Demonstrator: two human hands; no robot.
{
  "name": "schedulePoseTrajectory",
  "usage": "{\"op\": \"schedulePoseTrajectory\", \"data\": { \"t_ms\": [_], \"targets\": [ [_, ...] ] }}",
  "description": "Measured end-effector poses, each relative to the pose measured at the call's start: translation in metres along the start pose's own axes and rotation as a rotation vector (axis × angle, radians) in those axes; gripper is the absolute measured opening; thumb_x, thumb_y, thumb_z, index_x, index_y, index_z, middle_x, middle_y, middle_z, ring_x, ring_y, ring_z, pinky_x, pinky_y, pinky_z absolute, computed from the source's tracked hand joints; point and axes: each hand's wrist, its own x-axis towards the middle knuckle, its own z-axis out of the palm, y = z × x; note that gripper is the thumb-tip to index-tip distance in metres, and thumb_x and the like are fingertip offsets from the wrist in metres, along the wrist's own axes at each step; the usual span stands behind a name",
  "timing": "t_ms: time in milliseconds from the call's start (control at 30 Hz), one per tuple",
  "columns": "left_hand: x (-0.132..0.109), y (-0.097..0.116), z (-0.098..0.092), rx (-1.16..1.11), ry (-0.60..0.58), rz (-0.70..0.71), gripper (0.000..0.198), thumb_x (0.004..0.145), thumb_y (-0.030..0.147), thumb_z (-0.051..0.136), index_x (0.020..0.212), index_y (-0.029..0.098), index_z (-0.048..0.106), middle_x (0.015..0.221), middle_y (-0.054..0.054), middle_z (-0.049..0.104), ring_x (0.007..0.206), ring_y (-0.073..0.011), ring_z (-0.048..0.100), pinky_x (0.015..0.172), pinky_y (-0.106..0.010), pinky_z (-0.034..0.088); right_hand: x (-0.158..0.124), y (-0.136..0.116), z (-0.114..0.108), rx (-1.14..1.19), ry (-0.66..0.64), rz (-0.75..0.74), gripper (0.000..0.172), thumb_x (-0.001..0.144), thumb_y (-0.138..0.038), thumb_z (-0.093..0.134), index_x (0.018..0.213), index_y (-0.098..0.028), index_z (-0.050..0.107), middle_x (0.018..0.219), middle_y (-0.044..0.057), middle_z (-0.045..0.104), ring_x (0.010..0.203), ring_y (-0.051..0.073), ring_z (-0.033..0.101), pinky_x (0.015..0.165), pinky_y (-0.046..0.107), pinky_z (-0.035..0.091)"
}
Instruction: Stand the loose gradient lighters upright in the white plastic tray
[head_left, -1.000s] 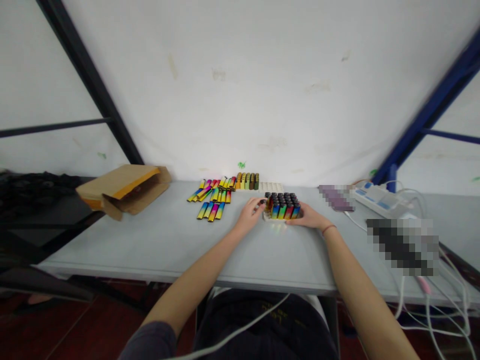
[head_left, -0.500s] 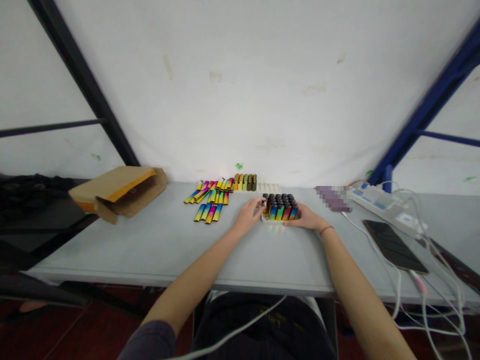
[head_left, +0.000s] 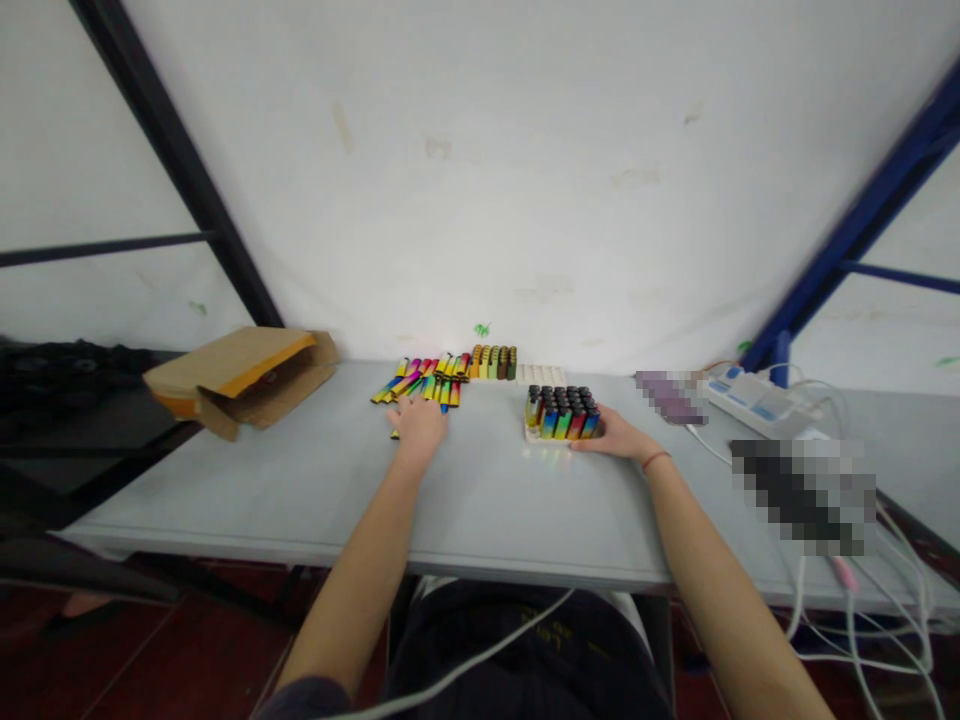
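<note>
My left hand [head_left: 420, 425] lies over the front of a pile of shiny rainbow-coloured sleeves [head_left: 430, 385], its fingers spread and covering some of them. Around the right side of a block of upright lighters with black tops [head_left: 562, 412] curls my right hand [head_left: 613, 434], thumb at the front. The lighters stand in rows in a white tray [head_left: 534, 436]. Behind, near the wall, is a group of yellow, green and brown cylinders [head_left: 493, 363], with a white holed tray [head_left: 541, 375] beside it.
An open cardboard box [head_left: 232, 372] lies on the left of the grey table [head_left: 495, 510]. At the right are a blurred-out phone [head_left: 670, 397], a dark pixelated device [head_left: 795, 495], a white power strip [head_left: 757, 400] and loose white cables.
My left hand has left the lighter block and moved left onto the loose sleeves. My right hand stays at the block's right side. The view has shifted slightly.
</note>
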Motion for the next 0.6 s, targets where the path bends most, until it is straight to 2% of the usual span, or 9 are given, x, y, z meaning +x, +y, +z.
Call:
{"op": "schedulePoseTrajectory", "data": {
  "t_ms": [133, 267, 333, 400, 500, 600],
  "targets": [
    [-0.001, 0.005, 0.017, -0.04, 0.014, 0.119, 0.021, 0.087, 0.035, 0.064, 0.095, 0.021, 0.078, 0.112, -0.022, 0.073, 0.12, -0.0457, 0.052, 0.096, -0.063, 0.037, -0.001, 0.0, -0.001, -0.009, -0.01, 0.003, 0.066, 0.062, -0.055, 0.09, 0.115, -0.021, 0.07, 0.125, 0.009, 0.073, 0.118, 0.034, 0.065, 0.11, 0.054, 0.049],
    [-0.003, 0.014, 0.023, -0.052, -0.072, 0.205, 0.015, 0.085, 0.028, 0.067, 0.094, 0.019, 0.075, 0.106, -0.019, 0.074, 0.115, -0.0401, 0.058, 0.098, -0.058, 0.041, -0.001, -0.002, 0.0, 0.011, -0.006, 0.018, 0.068, 0.061, -0.053, 0.091, 0.116, -0.02, 0.07, 0.124, 0.009, 0.073, 0.117, 0.034, 0.066, 0.11, 0.053, 0.049],
    [-0.003, 0.019, 0.023, -0.14, -0.092, 0.221, 0.01, 0.086, 0.025, 0.066, 0.089, 0.017, 0.072, 0.108, -0.019, 0.072, 0.112, -0.0366, 0.062, 0.098, -0.053, 0.043, -0.001, -0.004, 0.0, 0.032, 0.0, 0.027, 0.069, 0.058, -0.052, 0.093, 0.115, -0.02, 0.071, 0.119, 0.008, 0.075, 0.115, 0.034, 0.067, 0.108, 0.052, 0.051],
    [-0.002, 0.027, 0.024, -0.363, -0.105, 0.234, 0.01, 0.089, 0.026, 0.062, 0.087, 0.017, 0.066, 0.104, -0.016, 0.07, 0.104, -0.0303, 0.066, 0.094, -0.044, 0.048, -0.001, -0.006, 0.0, 0.052, 0.004, 0.031, 0.069, 0.057, -0.052, 0.095, 0.114, -0.02, 0.072, 0.116, 0.007, 0.076, 0.112, 0.034, 0.068, 0.106, 0.052, 0.053],
    [-0.002, 0.041, 0.029, -0.863, -0.2, 0.187, 0.016, 0.094, 0.033, 0.057, 0.085, 0.019, 0.057, 0.088, -0.007, 0.067, 0.081, -0.0194, 0.069, 0.077, -0.032, 0.052, -0.001, -0.009, 0.0, 0.067, 0.005, 0.036, 0.07, 0.055, -0.051, 0.096, 0.113, -0.02, 0.073, 0.114, 0.007, 0.077, 0.11, 0.033, 0.069, 0.105, 0.051, 0.055],
    [-0.006, 0.054, 0.035, -1.255, -0.33, 0.095, 0.025, 0.09, 0.041, 0.061, 0.081, 0.02, 0.051, 0.067, 0.003, 0.057, 0.051, -0.0097, 0.055, 0.054, -0.022, 0.043, -0.001, -0.012, 0.0, 0.065, 0.004, 0.036, 0.07, 0.054, -0.051, 0.097, 0.113, -0.021, 0.073, 0.113, 0.007, 0.077, 0.11, 0.033, 0.069, 0.105, 0.051, 0.055]
  ]
}}
